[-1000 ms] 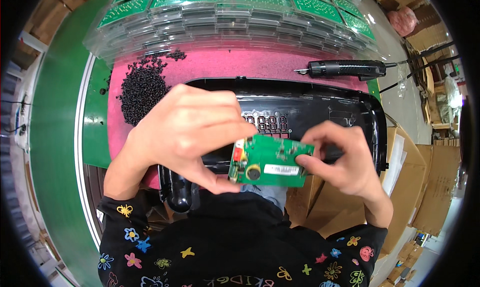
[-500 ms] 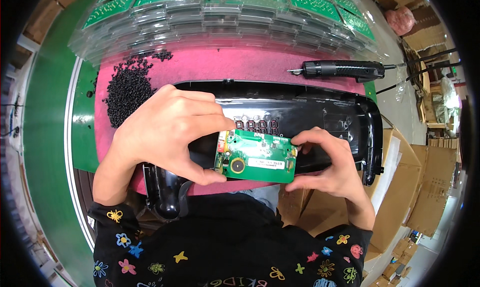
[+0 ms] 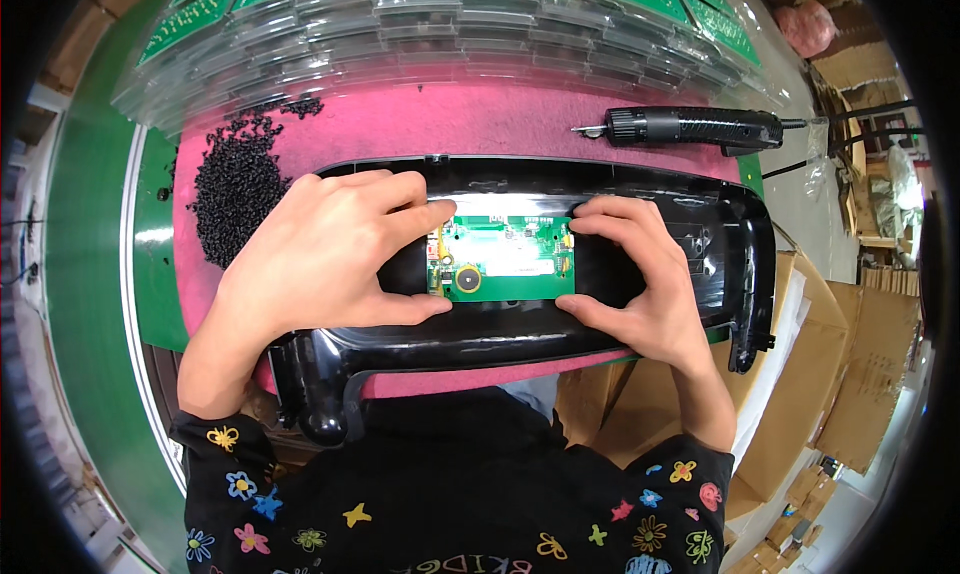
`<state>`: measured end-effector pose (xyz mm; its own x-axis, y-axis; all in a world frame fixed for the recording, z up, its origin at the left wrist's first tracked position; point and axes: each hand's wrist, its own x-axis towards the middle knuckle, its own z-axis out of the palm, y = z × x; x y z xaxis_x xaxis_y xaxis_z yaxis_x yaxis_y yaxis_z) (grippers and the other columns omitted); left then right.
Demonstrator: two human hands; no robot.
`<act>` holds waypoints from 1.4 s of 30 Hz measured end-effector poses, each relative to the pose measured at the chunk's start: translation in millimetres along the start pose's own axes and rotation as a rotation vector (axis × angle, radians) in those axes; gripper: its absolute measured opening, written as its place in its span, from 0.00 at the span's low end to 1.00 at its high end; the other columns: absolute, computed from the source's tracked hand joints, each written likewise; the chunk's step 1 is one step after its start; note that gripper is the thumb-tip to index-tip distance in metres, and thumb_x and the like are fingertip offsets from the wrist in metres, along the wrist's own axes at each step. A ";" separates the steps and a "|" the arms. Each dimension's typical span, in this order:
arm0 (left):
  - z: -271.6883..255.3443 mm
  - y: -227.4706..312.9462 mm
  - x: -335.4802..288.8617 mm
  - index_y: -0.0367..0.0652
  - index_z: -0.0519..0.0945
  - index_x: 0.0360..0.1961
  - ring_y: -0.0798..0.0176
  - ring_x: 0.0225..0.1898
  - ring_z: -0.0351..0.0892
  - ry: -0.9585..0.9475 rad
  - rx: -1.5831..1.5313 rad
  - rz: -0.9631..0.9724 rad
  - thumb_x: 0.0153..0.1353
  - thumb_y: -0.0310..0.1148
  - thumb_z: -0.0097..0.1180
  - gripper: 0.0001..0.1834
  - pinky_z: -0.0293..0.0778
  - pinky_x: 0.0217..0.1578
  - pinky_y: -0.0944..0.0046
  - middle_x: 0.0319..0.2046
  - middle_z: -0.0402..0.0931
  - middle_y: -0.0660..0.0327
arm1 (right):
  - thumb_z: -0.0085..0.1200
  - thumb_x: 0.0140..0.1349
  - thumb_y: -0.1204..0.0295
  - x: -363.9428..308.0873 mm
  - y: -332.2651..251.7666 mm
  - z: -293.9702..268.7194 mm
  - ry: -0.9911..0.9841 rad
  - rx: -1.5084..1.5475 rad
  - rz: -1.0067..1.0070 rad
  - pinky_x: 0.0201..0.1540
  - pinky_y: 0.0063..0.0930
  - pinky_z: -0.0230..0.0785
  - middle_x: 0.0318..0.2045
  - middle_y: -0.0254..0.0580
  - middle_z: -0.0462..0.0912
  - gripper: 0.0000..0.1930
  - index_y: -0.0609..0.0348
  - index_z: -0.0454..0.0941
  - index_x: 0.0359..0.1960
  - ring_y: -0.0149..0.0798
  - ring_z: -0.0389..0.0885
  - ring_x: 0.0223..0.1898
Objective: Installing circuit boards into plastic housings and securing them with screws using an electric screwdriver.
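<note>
Between my two hands is a green circuit board (image 3: 530, 286), with a round buzzer-like part at its lower left and glare across its middle. My left hand (image 3: 345, 249) pinches the board's left end between thumb and fingers. On the opposite end, the thumb and fingers of my right hand (image 3: 640, 274) grip the corners. The board lies level over the middle of a long glossy black plastic housing (image 3: 450, 349), open side up. Whether the board touches the housing's floor, I cannot tell. It hides the spot where digit-shaped openings showed earlier.
A heap of small black screws (image 3: 235, 199) lies on the pink mat (image 3: 470, 119) at left. Behind the housing rests a black electric screwdriver (image 3: 690, 128), its cable running right. Stacked clear trays (image 3: 430, 49) with green boards stand at the back. An open cardboard box (image 3: 800, 374) is at right.
Both hands have brought the board away from me and slightly left, from tilted above the housing to flat over its middle. The digit-shaped openings are now covered.
</note>
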<state>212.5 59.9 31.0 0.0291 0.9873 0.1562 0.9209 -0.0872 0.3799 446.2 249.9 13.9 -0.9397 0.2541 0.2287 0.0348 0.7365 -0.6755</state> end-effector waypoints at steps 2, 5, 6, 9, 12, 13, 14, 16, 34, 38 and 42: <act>0.1 -0.3 0.9 0.39 0.83 0.46 0.57 0.29 0.78 -0.008 0.002 -0.004 0.35 0.40 0.74 0.33 0.72 0.25 0.61 0.30 0.76 0.60 | 0.73 0.42 0.74 -0.2 -0.2 0.2 -0.001 -0.014 0.007 0.54 0.39 0.69 0.49 0.45 0.77 0.29 0.61 0.77 0.49 0.49 0.75 0.51; 0.1 1.1 1.1 0.39 0.83 0.45 0.57 0.29 0.78 -0.003 0.018 0.000 0.35 0.40 0.74 0.32 0.72 0.24 0.61 0.30 0.76 0.60 | 0.72 0.42 0.75 -0.2 -0.1 0.0 -0.010 -0.025 0.012 0.54 0.39 0.68 0.49 0.44 0.77 0.28 0.61 0.77 0.49 0.49 0.75 0.50; 0.3 1.2 1.2 0.39 0.83 0.45 0.57 0.29 0.78 -0.005 0.016 0.000 0.35 0.40 0.74 0.32 0.72 0.24 0.61 0.30 0.76 0.60 | 0.72 0.42 0.75 -0.2 -0.2 -0.1 -0.014 -0.025 0.017 0.54 0.39 0.68 0.49 0.44 0.77 0.28 0.61 0.77 0.49 0.49 0.74 0.50; 0.1 1.6 1.0 0.39 0.83 0.44 0.57 0.29 0.78 0.011 0.015 0.011 0.34 0.41 0.74 0.32 0.72 0.24 0.61 0.30 0.76 0.60 | 0.72 0.42 0.75 -0.7 -0.9 0.1 -0.017 -0.033 0.027 0.54 0.38 0.68 0.49 0.44 0.77 0.29 0.61 0.77 0.50 0.49 0.74 0.50; -1.1 2.7 0.2 0.39 0.83 0.44 0.57 0.28 0.78 0.021 0.035 0.017 0.34 0.42 0.75 0.32 0.71 0.23 0.62 0.30 0.76 0.61 | 0.72 0.42 0.75 -0.2 -1.2 0.4 -0.021 -0.034 0.028 0.54 0.38 0.68 0.50 0.44 0.76 0.29 0.60 0.77 0.50 0.49 0.74 0.50; -1.1 2.8 -0.1 0.39 0.83 0.43 0.57 0.28 0.78 0.024 0.036 0.017 0.33 0.42 0.75 0.32 0.71 0.23 0.62 0.30 0.76 0.61 | 0.72 0.42 0.75 0.0 -1.7 0.4 -0.023 -0.033 0.028 0.54 0.38 0.68 0.50 0.44 0.76 0.29 0.60 0.77 0.50 0.49 0.74 0.50; -1.2 2.9 -0.6 0.39 0.83 0.43 0.57 0.28 0.78 0.027 0.037 0.018 0.33 0.42 0.75 0.33 0.71 0.23 0.61 0.30 0.76 0.61 | 0.72 0.42 0.75 0.3 -2.3 0.3 -0.024 -0.041 0.029 0.54 0.38 0.68 0.50 0.45 0.76 0.29 0.61 0.77 0.50 0.49 0.74 0.51; 0.1 2.2 -0.1 0.39 0.83 0.43 0.58 0.28 0.78 0.022 0.037 0.013 0.33 0.42 0.76 0.33 0.70 0.22 0.61 0.30 0.76 0.61 | 0.72 0.43 0.75 -0.1 -1.7 1.0 -0.028 -0.050 0.033 0.55 0.39 0.68 0.50 0.45 0.76 0.28 0.61 0.77 0.50 0.49 0.74 0.51; -0.4 -0.1 -7.0 0.42 0.81 0.44 0.60 0.32 0.81 0.001 0.116 0.011 0.40 0.53 0.73 0.34 0.74 0.24 0.62 0.32 0.76 0.65 | 0.72 0.40 0.75 2.6 -10.2 2.3 -0.057 -0.107 0.076 0.57 0.41 0.67 0.52 0.49 0.75 0.33 0.61 0.75 0.53 0.53 0.73 0.53; -20.6 -13.3 -12.4 0.41 0.81 0.46 0.60 0.25 0.81 0.307 -0.071 0.056 0.47 0.46 0.73 0.28 0.75 0.24 0.63 0.26 0.78 0.60 | 0.74 0.40 0.72 8.3 -29.8 -12.0 -0.075 -0.129 0.184 0.60 0.37 0.63 0.52 0.48 0.76 0.40 0.61 0.70 0.60 0.49 0.73 0.54; -48.9 -48.0 -22.2 0.35 0.83 0.35 0.59 0.26 0.82 0.533 0.043 -0.276 0.58 0.28 0.64 0.07 0.76 0.28 0.65 0.28 0.83 0.56 | 0.63 0.58 0.71 2.4 -7.2 -55.0 0.254 -0.368 0.321 0.62 0.37 0.61 0.50 0.46 0.76 0.30 0.57 0.68 0.64 0.47 0.73 0.54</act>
<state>148.7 35.7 53.8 -0.4024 0.7689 0.4968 0.8818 0.1796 0.4362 462.4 279.7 57.9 -0.7524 0.6119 0.2438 0.4657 0.7559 -0.4601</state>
